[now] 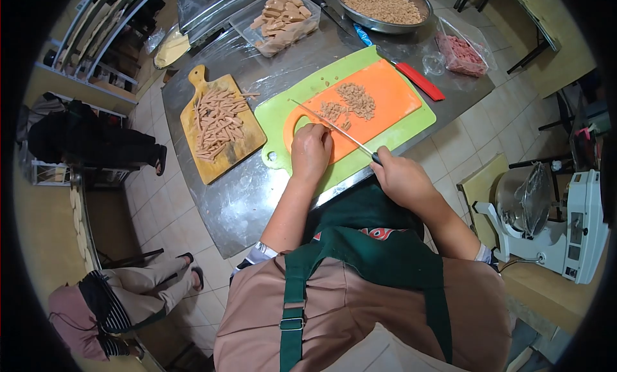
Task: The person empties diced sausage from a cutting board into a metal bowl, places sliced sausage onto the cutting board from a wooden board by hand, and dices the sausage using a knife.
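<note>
My right hand (400, 177) grips the dark handle of a long knife (344, 133). Its narrow blade lies slantwise above an orange cutting board (395, 92), which rests on a larger green cutting board (302, 82). My left hand (312, 148) presses on the orange board just left of the blade, fingers curled under; whatever they hold is hidden. Small chopped pieces of what looks like sausage (357, 100) lie in a loose pile beyond the blade. To the left, a wooden paddle board (252, 138) carries many thin strips of the same brownish-pink food (215, 124).
Along the table's far side stand a clear tub (292, 41) of sausage pieces, a metal bowl (385, 28) of diced bits and a bag-covered tub of pink meat (459, 55). A red-handled tool (421, 81) touches the green board. A stand mixer (546, 224) is at right; two people are at left.
</note>
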A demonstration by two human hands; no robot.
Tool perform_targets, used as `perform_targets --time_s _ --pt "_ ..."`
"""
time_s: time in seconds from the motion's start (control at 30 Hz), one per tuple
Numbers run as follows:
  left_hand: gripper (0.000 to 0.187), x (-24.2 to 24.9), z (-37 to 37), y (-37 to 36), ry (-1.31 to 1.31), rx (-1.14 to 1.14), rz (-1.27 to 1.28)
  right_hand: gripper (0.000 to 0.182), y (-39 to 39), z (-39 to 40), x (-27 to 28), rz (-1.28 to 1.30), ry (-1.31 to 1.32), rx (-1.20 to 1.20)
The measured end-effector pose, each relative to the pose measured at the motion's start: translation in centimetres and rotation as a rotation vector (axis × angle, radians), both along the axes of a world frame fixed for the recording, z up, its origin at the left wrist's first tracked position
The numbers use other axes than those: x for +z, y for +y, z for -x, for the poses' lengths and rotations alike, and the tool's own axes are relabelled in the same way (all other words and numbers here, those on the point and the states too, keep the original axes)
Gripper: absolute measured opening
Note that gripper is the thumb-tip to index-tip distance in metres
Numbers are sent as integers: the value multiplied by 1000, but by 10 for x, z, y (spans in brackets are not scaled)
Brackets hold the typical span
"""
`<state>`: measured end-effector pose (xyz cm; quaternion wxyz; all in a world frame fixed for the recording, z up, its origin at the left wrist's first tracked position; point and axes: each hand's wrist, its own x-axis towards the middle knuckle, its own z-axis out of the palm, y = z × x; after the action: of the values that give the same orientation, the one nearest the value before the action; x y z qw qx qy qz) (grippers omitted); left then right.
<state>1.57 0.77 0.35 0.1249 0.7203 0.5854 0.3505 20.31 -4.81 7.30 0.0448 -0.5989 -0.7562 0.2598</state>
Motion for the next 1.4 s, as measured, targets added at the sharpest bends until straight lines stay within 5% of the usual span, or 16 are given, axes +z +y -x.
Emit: perform_targets --time_s 0.4,0.6,0.9,1.4 --pt "14 8 8 2 -22 -53 74 26 10 9 -29 66 129 -55" --pt "20 13 36 -1 -279 -40 140 32 26 -11 -40 160 311 -65" --pt "30 31 39 -6 169 -116 271 35 33 -17 -34 141 319 -119" --pt "15 14 35 14 29 40 282 37 35 -17 -35 170 277 -120"
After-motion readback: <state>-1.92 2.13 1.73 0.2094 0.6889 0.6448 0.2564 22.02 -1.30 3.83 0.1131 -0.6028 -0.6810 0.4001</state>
